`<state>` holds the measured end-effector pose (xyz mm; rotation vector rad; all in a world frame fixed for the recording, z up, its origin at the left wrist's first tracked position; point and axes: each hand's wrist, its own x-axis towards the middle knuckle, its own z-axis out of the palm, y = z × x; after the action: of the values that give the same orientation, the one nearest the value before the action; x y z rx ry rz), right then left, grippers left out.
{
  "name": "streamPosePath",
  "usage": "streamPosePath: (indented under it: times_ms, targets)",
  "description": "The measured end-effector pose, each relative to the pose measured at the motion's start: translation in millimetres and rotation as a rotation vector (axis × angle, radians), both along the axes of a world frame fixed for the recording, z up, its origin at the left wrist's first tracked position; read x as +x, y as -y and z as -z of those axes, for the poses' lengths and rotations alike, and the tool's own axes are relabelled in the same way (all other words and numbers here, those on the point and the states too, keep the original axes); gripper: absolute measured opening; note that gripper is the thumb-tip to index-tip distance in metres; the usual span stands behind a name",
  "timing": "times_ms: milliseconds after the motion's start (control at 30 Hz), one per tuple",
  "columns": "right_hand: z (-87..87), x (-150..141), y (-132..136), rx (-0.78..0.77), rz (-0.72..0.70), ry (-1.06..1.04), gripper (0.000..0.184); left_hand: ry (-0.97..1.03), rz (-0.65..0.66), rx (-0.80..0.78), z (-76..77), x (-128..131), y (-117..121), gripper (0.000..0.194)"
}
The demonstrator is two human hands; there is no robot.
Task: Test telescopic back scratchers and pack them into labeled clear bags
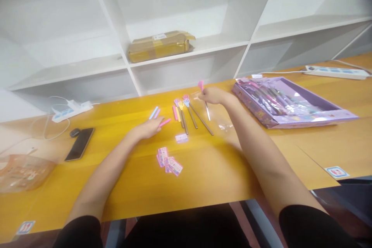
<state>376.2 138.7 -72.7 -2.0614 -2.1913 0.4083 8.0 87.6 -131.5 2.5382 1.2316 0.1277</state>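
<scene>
My left hand (148,128) is closed on a short pink stick (165,122) that juts from its fingertips. Just beyond it lie a blue stick (153,112) and a purple stick (157,113). My right hand (214,95) grips a pink-headed back scratcher (201,85), its thin metal rod pointing down toward the table. Between the hands, several back scratchers with small hand-shaped heads, one of them yellow (181,105) and another blue (186,102), rest beside a pink stick (174,112). Under and beside my right hand lies a clear plastic wrapper (225,124).
Small printed cards (170,161) lie nearer me, with a single card (181,138) above them. A purple box (305,97) with wrapped items stands right. At left are a phone (79,144), power strip (72,111) and orange bag (24,172). A taped parcel (159,46) sits on the shelf.
</scene>
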Motion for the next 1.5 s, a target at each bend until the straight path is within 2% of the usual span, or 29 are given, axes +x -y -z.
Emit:
streamPosePath:
  times_ms: [133,200,267,333,400,467,567,800,1067,1300,1500]
  targets:
    - [-19.8,-7,14,0.180,0.047,-0.233,0.032,0.023,-0.028,-0.008,-21.4,-18,-5,0.023]
    - [-27.9,-13,23,0.226,0.037,-0.351,0.037,0.053,-0.053,0.015,-39.2,-29,-6,0.032]
    - [-34.9,-19,32,0.275,-0.008,-0.589,0.035,0.092,-0.097,0.057,-61.5,-41,-3,0.038]
    - [-41.3,-24,41,0.306,-0.089,-0.928,0.029,0.154,-0.143,0.087,-85.3,-50,6,0.041]
    - [-47.9,-27,50,0.318,-0.181,-1.224,0.027,0.296,-0.179,0.047,-106.7,-54,20,0.042]
    - [-54.9,-30,60,0.329,-0.255,-1.365,0.028,0.443,-0.183,0.003,-122.8,-55,36,0.044]
    - [-65.2,-33,76,0.339,-0.340,-1.461,0.031,0.614,-0.115,0.072,-136.0,-50,56,0.043]
    - [-75.4,-37,96,0.367,-0.467,-1.505,0.043,0.777,-0.034,0.221,-142.3,-36,77,0.034]
    - [-72.4,-39,94,0.345,-0.546,-1.551,0.038,0.855,-0.008,0.209,-142.2,-28,80,0.035]
    - [-70.0,-44,93,0.356,-0.522,-1.554,0.042,0.799,-0.060,0.222,-137.1,-27,81,0.033]
    - [-66.5,-52,92,0.334,-0.543,-1.560,0.044,0.663,-0.109,0.444,-138.0,-23,84,0.027]
